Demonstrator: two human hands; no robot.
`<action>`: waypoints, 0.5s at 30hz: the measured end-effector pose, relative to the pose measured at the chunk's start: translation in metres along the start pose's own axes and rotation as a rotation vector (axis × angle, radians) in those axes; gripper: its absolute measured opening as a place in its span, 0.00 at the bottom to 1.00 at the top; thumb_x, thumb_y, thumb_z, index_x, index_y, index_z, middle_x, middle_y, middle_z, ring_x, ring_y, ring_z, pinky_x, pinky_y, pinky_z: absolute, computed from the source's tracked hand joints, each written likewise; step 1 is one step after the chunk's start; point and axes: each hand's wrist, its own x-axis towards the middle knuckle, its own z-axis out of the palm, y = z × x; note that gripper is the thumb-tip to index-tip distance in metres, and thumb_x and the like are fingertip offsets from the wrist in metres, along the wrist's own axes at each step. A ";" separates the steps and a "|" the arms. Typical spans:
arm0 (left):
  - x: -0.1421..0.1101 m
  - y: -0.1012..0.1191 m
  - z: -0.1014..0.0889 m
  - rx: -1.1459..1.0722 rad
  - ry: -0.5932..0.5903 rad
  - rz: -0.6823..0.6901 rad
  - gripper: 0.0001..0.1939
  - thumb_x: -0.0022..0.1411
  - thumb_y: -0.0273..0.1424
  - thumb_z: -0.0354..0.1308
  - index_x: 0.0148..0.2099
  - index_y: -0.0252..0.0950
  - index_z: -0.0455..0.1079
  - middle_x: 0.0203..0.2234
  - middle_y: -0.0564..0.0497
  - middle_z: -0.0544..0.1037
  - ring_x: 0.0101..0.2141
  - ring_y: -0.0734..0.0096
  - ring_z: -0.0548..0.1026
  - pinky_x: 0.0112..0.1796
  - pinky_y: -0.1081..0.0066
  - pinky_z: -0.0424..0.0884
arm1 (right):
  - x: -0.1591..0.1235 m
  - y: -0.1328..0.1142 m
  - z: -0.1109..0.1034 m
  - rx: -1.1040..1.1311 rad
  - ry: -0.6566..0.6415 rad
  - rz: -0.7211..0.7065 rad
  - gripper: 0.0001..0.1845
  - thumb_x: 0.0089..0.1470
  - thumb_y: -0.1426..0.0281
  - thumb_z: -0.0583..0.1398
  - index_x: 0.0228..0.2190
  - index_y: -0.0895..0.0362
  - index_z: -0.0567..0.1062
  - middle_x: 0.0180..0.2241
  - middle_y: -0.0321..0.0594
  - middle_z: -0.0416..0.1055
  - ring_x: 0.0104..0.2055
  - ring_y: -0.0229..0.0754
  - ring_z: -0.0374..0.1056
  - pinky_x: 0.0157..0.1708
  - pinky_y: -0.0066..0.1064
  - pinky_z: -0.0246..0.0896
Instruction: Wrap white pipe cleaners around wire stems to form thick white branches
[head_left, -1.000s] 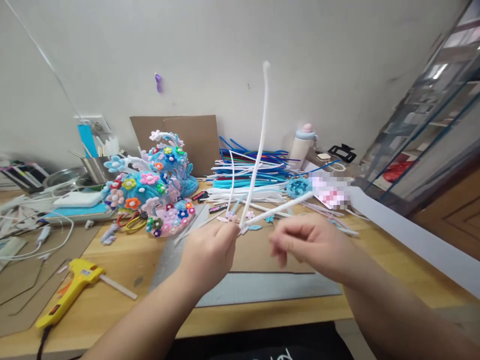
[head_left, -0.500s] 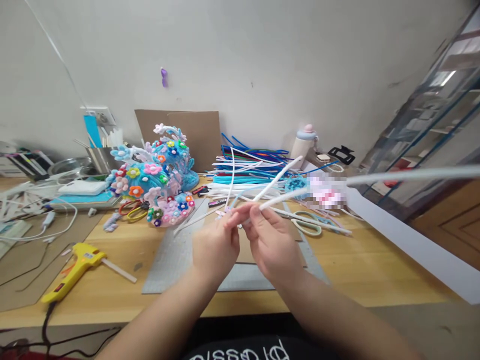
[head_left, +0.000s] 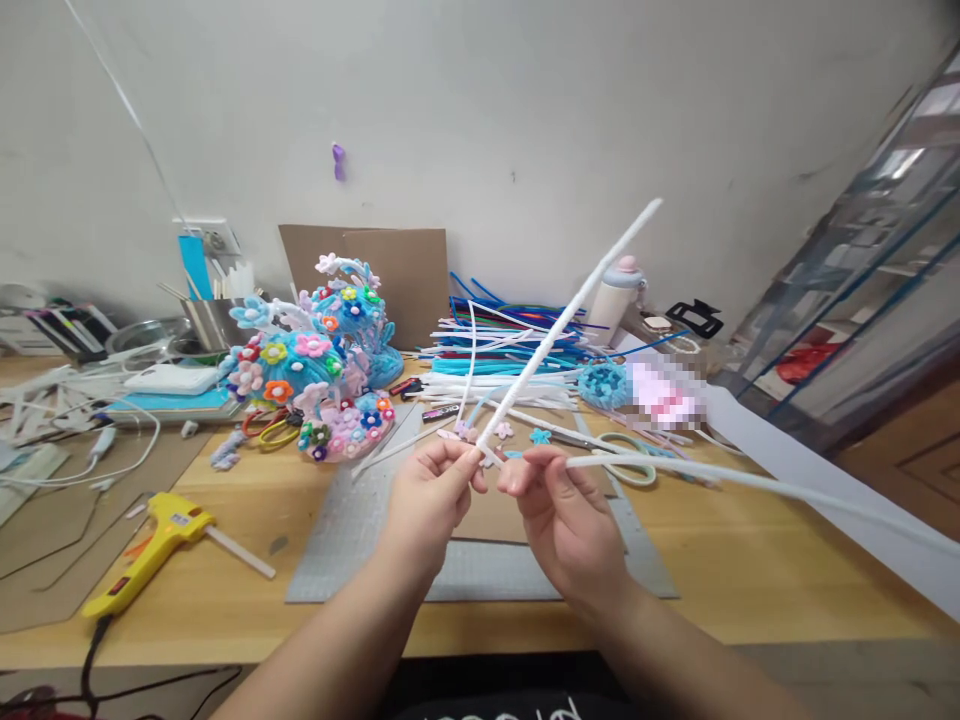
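A white pipe cleaner (head_left: 559, 328) slants up and to the right from the fingertips of my left hand (head_left: 436, 497), which pinches it near a bend. My right hand (head_left: 576, 515) grips the length of it between the two hands, and a long white stretch (head_left: 720, 475) runs out from that hand to the right edge of the view. My fingers partly hide the bend. Both hands hover over a grey cutting mat (head_left: 337, 550) and a brown cardboard piece (head_left: 487, 526). Small felt-like flowers, one of them blue (head_left: 540, 437), lie just beyond my hands.
Left stand fuzzy flower-covered decorations (head_left: 304, 352), with a yellow glue gun (head_left: 154, 550) nearer me. Bundles of coloured pipe cleaners (head_left: 502, 368) lie behind the mat. Scissors (head_left: 634, 470), a bottle (head_left: 615, 295) and a white sheet (head_left: 825, 490) are on the right.
My hands have moved slightly apart. The pipe cleaner's upper end now rises higher, and its right-hand stretch has dropped lower.
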 end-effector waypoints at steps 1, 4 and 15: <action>0.000 0.001 0.000 -0.027 -0.024 -0.024 0.12 0.53 0.34 0.61 0.26 0.31 0.66 0.16 0.57 0.69 0.11 0.89 0.51 0.14 0.80 0.42 | 0.001 -0.001 -0.001 -0.001 0.001 0.001 0.12 0.61 0.64 0.53 0.37 0.50 0.76 0.24 0.35 0.69 0.32 0.40 0.65 0.41 0.37 0.60; -0.001 0.004 -0.001 -0.118 -0.101 -0.112 0.12 0.51 0.34 0.62 0.26 0.31 0.66 0.16 0.58 0.67 0.10 0.90 0.50 0.13 0.81 0.39 | 0.004 -0.004 -0.002 -0.021 0.017 0.013 0.12 0.60 0.63 0.54 0.37 0.50 0.76 0.21 0.34 0.64 0.29 0.39 0.62 0.36 0.36 0.59; -0.018 0.000 0.006 -0.287 -0.463 -0.327 0.10 0.51 0.34 0.63 0.27 0.31 0.68 0.12 0.57 0.67 0.09 0.90 0.49 0.12 0.80 0.36 | 0.030 -0.019 -0.009 0.222 -0.056 0.387 0.09 0.57 0.65 0.56 0.36 0.52 0.75 0.16 0.26 0.42 0.17 0.32 0.43 0.15 0.20 0.47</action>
